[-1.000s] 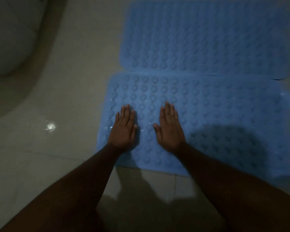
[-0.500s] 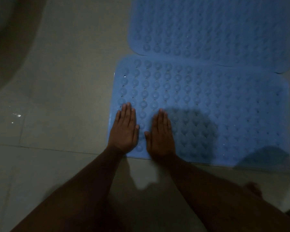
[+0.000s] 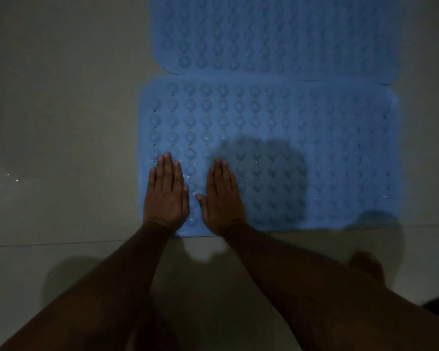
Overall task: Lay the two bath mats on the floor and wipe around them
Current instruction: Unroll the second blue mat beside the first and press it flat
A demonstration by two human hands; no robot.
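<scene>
Both hands, left [image 3: 165, 196] and right [image 3: 222, 198], were flat and open on the near mat's [image 3: 314, 138] front-left corner, far mat [image 3: 276, 34] touching behind it. The floor [image 3: 61, 122] looked wet, so the mat could've slid if pushed.

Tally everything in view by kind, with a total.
Blue bath mats: 2, near mat and far mat
Hands: 2, left hand and right hand, both flat on the near mat
Total: 4
</scene>
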